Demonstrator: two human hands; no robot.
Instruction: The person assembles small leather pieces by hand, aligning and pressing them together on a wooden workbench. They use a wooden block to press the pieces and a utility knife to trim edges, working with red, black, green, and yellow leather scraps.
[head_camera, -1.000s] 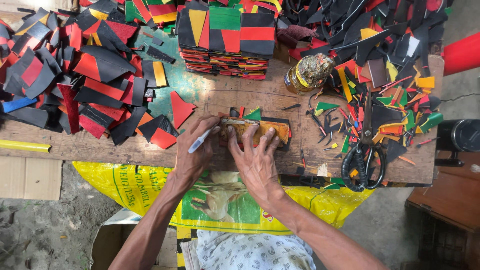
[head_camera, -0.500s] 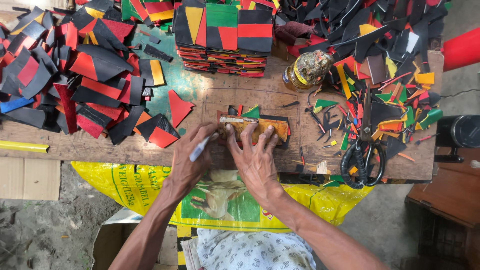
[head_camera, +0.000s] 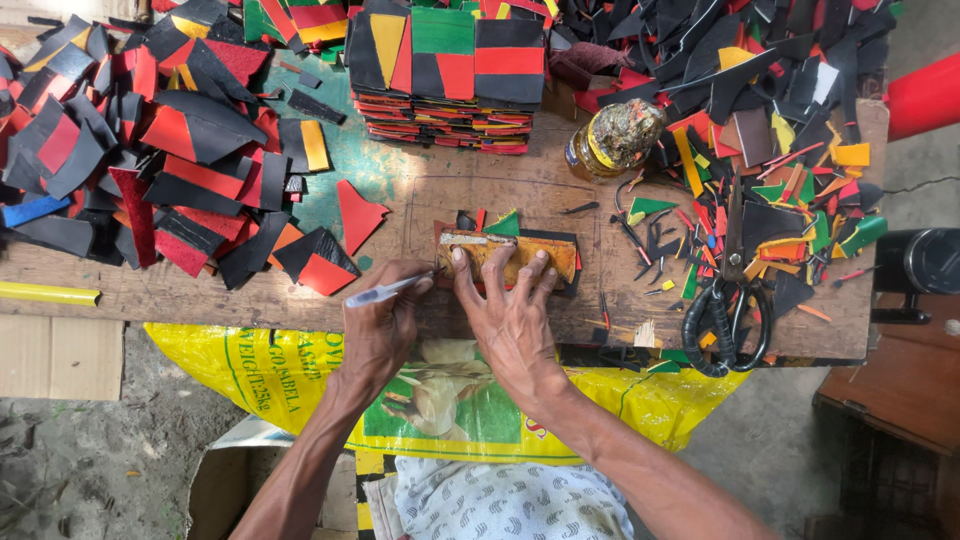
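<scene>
On bench, left hand one pen, right hand perhaps template

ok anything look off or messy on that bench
The scissors hang with their black handles over the wooden bench's front edge, and loose coloured offcuts are strewn around them. Nothing looks spilled or broken.

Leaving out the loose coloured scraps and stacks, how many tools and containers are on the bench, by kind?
Pens: 1, the pen in the left hand
Templates: 1, the brown template pressed flat by the right hand
Scissors: 1, black-handled scissors
Jars: 1, glass jar
Total: 4
</scene>
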